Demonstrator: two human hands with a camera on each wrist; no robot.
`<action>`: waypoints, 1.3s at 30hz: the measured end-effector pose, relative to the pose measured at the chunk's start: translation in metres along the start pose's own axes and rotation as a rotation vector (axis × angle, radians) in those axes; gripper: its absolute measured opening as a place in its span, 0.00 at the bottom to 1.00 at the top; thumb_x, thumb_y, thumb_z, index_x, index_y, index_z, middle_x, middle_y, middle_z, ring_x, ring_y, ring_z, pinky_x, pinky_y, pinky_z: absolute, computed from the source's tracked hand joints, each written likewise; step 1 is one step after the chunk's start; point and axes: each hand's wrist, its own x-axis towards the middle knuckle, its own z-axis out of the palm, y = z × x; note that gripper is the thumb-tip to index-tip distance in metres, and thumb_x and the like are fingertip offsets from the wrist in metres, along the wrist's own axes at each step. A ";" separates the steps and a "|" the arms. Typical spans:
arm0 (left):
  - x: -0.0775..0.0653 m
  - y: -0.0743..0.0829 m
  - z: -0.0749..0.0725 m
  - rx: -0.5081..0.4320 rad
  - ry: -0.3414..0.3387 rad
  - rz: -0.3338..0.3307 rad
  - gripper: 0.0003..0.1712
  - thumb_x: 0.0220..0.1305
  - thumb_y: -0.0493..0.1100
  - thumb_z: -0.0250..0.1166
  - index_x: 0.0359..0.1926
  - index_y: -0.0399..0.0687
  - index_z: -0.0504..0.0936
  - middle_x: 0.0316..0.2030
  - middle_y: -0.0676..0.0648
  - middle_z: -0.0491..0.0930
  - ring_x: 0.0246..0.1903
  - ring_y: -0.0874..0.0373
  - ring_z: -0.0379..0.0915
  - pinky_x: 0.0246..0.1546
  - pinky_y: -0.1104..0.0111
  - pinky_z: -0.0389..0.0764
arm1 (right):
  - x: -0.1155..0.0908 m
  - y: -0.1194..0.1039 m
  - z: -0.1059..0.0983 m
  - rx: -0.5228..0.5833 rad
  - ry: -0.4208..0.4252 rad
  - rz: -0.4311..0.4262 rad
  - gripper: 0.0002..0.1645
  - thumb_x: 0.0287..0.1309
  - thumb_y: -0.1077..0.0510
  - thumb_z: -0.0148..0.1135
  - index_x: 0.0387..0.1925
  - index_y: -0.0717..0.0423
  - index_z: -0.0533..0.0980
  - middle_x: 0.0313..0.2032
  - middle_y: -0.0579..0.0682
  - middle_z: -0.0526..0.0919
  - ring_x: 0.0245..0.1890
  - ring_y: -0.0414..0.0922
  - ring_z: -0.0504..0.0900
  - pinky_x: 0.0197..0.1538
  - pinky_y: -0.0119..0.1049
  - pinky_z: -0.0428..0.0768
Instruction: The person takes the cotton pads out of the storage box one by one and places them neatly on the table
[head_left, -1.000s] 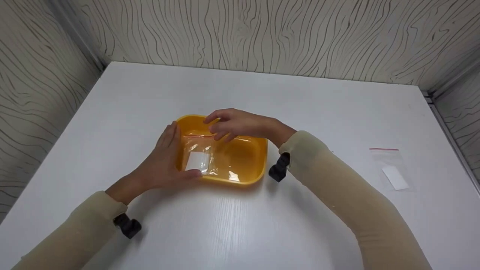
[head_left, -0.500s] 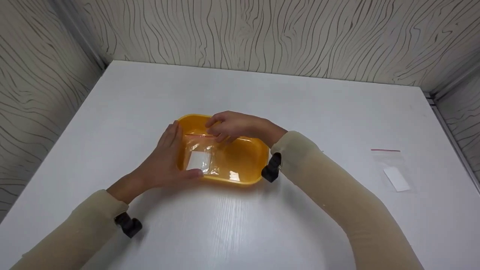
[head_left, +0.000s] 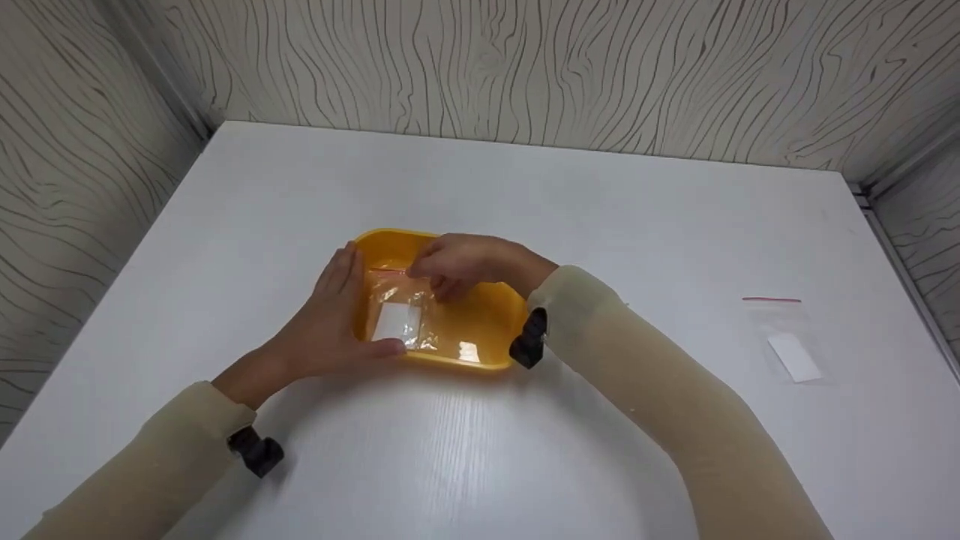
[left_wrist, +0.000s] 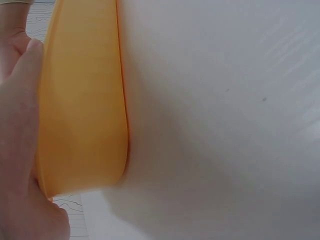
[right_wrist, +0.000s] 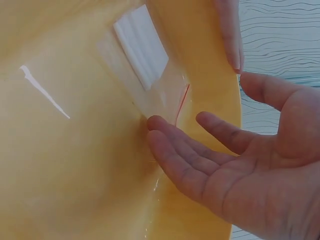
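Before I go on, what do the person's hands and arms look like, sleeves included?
The left hand and right hand are bare, without gloves. The left sleeve and right sleeve are plain, light beige and long, reaching the wrists. At the cuffs sit a left black device and a right black device, both small and blocky. No cables or lettering show.

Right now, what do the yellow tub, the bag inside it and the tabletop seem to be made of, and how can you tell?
Yellow tub: probably moulded plastic, glossy inside, judging by bright reflections and rounded corners.
Bag: apparently thin clear plastic, see-through and glinting along creases.
Tabletop: perhaps laminate or painted wood, satin white, with fine grain in the glare.
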 end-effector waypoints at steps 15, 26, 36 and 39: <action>0.001 0.001 0.000 0.002 -0.001 -0.012 0.79 0.53 0.74 0.69 0.79 0.34 0.29 0.80 0.37 0.25 0.79 0.41 0.20 0.75 0.45 0.49 | 0.004 -0.004 0.008 0.050 0.051 -0.006 0.27 0.74 0.47 0.56 0.64 0.58 0.71 0.44 0.57 0.77 0.44 0.51 0.81 0.57 0.40 0.82; -0.001 0.000 0.001 -0.008 0.002 -0.006 0.78 0.54 0.74 0.69 0.79 0.34 0.28 0.80 0.38 0.24 0.79 0.41 0.19 0.75 0.43 0.43 | 0.007 -0.006 0.012 0.132 0.061 0.011 0.27 0.73 0.47 0.56 0.63 0.60 0.72 0.36 0.54 0.71 0.34 0.47 0.74 0.51 0.38 0.81; 0.000 -0.001 0.001 0.001 0.005 0.002 0.78 0.54 0.74 0.68 0.79 0.33 0.29 0.80 0.37 0.24 0.79 0.40 0.20 0.76 0.44 0.42 | 0.007 -0.008 0.014 0.173 0.119 0.004 0.25 0.72 0.49 0.56 0.61 0.61 0.74 0.39 0.55 0.76 0.37 0.48 0.78 0.53 0.40 0.84; 0.001 -0.001 0.001 -0.011 0.007 0.002 0.78 0.54 0.73 0.69 0.79 0.34 0.29 0.80 0.38 0.24 0.79 0.40 0.20 0.75 0.43 0.42 | 0.007 -0.009 0.015 0.198 0.120 -0.003 0.25 0.73 0.49 0.55 0.62 0.61 0.74 0.38 0.56 0.77 0.37 0.49 0.80 0.53 0.41 0.84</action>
